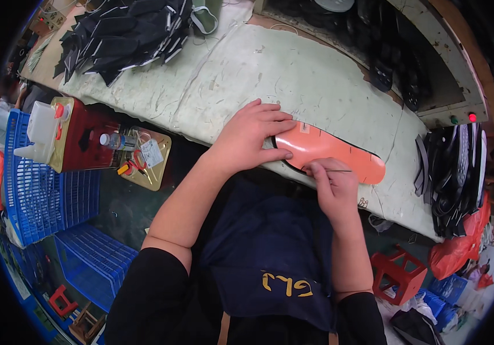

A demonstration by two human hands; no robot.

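An orange, glossy, sole-shaped template (333, 150) lies flat near the front edge of the pale cloth-covered table (229, 75). A dark rim of another piece (274, 142) shows along its left end; most of that piece is hidden beneath. My left hand (250, 138) rests over the template's left end with fingers stretched out and the thumb pressing on the surface. Pinched in my right hand (339, 187) is a thin, dark pen-like stick (339, 170), held at the template's near edge. Its tip is too small to make out.
Black cut pieces (126, 40) are heaped at the far left. A metal-framed unit (460, 69) holds dark shoe parts at the far right, with black strips (462, 167) hanging below. Left of the table stand a tray (165, 155) with scissors and a bottle, and blue crates (94, 261).
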